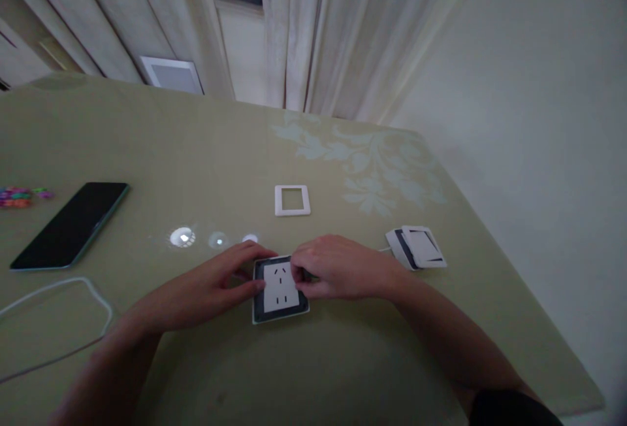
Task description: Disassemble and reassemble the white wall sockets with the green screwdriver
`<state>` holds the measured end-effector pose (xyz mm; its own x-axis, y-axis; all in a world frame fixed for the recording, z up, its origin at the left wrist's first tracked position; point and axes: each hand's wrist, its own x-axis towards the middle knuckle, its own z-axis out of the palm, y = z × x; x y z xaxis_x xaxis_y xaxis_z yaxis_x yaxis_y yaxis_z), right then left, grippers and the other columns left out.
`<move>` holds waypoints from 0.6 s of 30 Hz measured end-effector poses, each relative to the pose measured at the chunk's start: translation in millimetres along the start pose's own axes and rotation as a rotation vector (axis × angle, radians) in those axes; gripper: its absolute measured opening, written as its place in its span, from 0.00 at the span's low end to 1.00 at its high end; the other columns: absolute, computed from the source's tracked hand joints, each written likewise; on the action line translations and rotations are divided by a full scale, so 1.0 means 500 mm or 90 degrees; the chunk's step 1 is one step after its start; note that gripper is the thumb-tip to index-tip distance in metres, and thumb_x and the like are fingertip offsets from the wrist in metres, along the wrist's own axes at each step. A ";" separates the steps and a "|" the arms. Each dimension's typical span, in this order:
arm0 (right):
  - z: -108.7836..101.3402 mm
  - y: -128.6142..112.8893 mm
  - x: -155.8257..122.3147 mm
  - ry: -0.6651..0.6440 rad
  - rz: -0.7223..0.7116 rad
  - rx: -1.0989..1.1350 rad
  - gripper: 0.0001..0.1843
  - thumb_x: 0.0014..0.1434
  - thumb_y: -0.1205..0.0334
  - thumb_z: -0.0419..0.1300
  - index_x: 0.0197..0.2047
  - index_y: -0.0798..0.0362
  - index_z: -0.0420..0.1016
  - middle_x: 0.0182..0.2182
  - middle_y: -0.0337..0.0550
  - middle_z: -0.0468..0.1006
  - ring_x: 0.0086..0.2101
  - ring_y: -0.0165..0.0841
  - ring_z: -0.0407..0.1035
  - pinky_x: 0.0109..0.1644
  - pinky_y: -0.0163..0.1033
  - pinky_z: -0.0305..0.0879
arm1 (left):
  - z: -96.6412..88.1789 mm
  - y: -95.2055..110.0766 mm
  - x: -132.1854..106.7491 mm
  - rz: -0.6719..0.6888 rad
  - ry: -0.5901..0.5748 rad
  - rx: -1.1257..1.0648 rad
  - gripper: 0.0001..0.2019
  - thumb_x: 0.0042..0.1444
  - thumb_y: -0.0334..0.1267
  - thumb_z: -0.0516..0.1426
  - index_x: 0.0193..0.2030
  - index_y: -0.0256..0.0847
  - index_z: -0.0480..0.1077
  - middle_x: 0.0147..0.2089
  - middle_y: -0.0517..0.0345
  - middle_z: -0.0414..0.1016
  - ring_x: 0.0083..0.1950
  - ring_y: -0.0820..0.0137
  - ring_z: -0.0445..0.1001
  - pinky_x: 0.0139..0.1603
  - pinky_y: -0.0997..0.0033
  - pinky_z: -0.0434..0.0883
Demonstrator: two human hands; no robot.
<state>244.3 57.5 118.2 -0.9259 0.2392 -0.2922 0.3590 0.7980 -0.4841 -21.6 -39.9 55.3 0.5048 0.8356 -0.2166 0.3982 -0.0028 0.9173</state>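
A wall socket (281, 295) with a white face and dark border lies in front of me, its slots facing up. My left hand (230, 279) grips its left side, thumb on the near face and fingers at the far edge. On the socket's right side, my right hand (328, 268) has its fingers curled and pinched together; whether they hold the socket's edge or something small is hidden. Just beyond the hands, a square white cover frame (305, 200) lies flat on the table.
A stack of white switch or socket parts (422, 247) sits at the right, with a white wire beside it. To the left are a black-screened tablet (71, 225), a white cable (93, 282) and small colourful pieces (17, 197). Curtains (353, 34) hang behind the table (196, 145).
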 end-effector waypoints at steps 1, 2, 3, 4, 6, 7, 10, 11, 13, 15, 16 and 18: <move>0.000 0.000 0.001 -0.004 0.005 0.008 0.04 0.66 0.61 0.67 0.39 0.53 0.80 0.36 0.41 0.83 0.34 0.32 0.69 0.37 0.37 0.53 | 0.000 0.000 0.000 0.000 0.004 0.002 0.21 0.75 0.52 0.57 0.70 0.56 0.68 0.66 0.52 0.75 0.63 0.56 0.79 0.63 0.52 0.80; 0.001 -0.001 0.002 -0.005 0.010 0.014 0.05 0.65 0.61 0.68 0.39 0.53 0.79 0.35 0.40 0.82 0.33 0.32 0.68 0.37 0.37 0.53 | 0.000 0.001 0.000 -0.002 0.006 0.003 0.20 0.75 0.52 0.57 0.70 0.56 0.68 0.67 0.53 0.75 0.63 0.56 0.79 0.63 0.52 0.80; 0.001 -0.001 0.004 -0.005 0.013 0.017 0.05 0.64 0.60 0.68 0.38 0.53 0.79 0.34 0.40 0.82 0.32 0.31 0.67 0.36 0.37 0.52 | 0.000 0.001 -0.001 -0.004 0.006 0.004 0.20 0.75 0.52 0.57 0.70 0.56 0.69 0.66 0.53 0.75 0.63 0.56 0.79 0.63 0.53 0.80; 0.002 -0.002 0.005 -0.004 0.014 0.015 0.06 0.64 0.60 0.68 0.37 0.53 0.78 0.33 0.39 0.82 0.31 0.31 0.67 0.35 0.38 0.51 | -0.001 0.002 -0.001 -0.005 0.004 0.005 0.20 0.75 0.53 0.57 0.69 0.56 0.69 0.66 0.53 0.75 0.63 0.57 0.79 0.63 0.53 0.80; 0.003 -0.006 0.006 0.002 0.015 -0.005 0.08 0.64 0.58 0.67 0.36 0.53 0.77 0.33 0.40 0.82 0.30 0.31 0.67 0.33 0.38 0.50 | -0.001 0.004 -0.002 -0.009 0.000 0.009 0.19 0.75 0.53 0.57 0.68 0.56 0.69 0.66 0.54 0.75 0.63 0.58 0.79 0.63 0.54 0.80; 0.004 -0.009 0.006 0.005 0.017 -0.022 0.09 0.64 0.57 0.67 0.36 0.53 0.77 0.34 0.41 0.82 0.30 0.31 0.67 0.33 0.39 0.49 | -0.002 0.004 -0.002 -0.011 0.000 0.013 0.19 0.75 0.53 0.57 0.68 0.56 0.69 0.66 0.54 0.75 0.63 0.58 0.79 0.63 0.55 0.80; 0.007 -0.024 0.005 0.014 0.034 -0.088 0.10 0.66 0.56 0.64 0.39 0.55 0.77 0.37 0.46 0.85 0.31 0.34 0.72 0.31 0.42 0.47 | -0.002 0.005 -0.002 -0.014 0.001 0.022 0.20 0.75 0.53 0.57 0.70 0.57 0.68 0.67 0.55 0.74 0.63 0.57 0.78 0.64 0.54 0.79; 0.008 -0.029 0.004 0.014 0.041 -0.109 0.10 0.67 0.57 0.63 0.41 0.56 0.78 0.38 0.48 0.85 0.31 0.36 0.74 0.31 0.43 0.47 | -0.001 0.005 -0.002 -0.013 0.002 0.023 0.20 0.75 0.53 0.57 0.70 0.58 0.68 0.67 0.54 0.74 0.63 0.57 0.78 0.64 0.54 0.79; 0.010 -0.040 0.004 0.008 0.053 -0.143 0.11 0.68 0.58 0.62 0.45 0.58 0.79 0.39 0.52 0.86 0.32 0.39 0.76 0.30 0.44 0.48 | 0.000 0.005 -0.002 -0.011 0.004 0.028 0.20 0.75 0.53 0.57 0.69 0.57 0.68 0.67 0.54 0.74 0.63 0.57 0.79 0.64 0.54 0.79; 0.012 -0.047 0.004 -0.001 0.055 -0.170 0.13 0.68 0.60 0.61 0.49 0.60 0.79 0.41 0.55 0.87 0.34 0.41 0.79 0.30 0.44 0.51 | 0.001 0.005 -0.001 -0.007 0.012 0.037 0.19 0.75 0.53 0.57 0.69 0.57 0.68 0.66 0.53 0.74 0.61 0.57 0.79 0.63 0.54 0.79; 0.013 -0.049 0.004 -0.003 0.050 -0.181 0.13 0.69 0.60 0.61 0.50 0.61 0.79 0.42 0.56 0.87 0.34 0.42 0.79 0.30 0.44 0.53 | 0.002 0.005 -0.001 -0.004 0.015 0.041 0.19 0.74 0.52 0.57 0.68 0.56 0.69 0.66 0.53 0.75 0.60 0.57 0.80 0.62 0.54 0.80; 0.014 -0.051 0.004 -0.004 0.041 -0.191 0.14 0.69 0.61 0.61 0.52 0.62 0.79 0.42 0.57 0.87 0.35 0.43 0.80 0.30 0.44 0.56 | 0.003 0.005 -0.001 -0.002 0.020 0.047 0.20 0.74 0.52 0.57 0.69 0.56 0.69 0.65 0.53 0.75 0.58 0.58 0.80 0.60 0.55 0.80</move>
<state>234.0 33.9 124.0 -0.9015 0.2915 -0.3200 0.3648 0.9096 -0.1991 -19.7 -41.2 57.1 0.4793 0.8527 -0.2077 0.4555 -0.0395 0.8894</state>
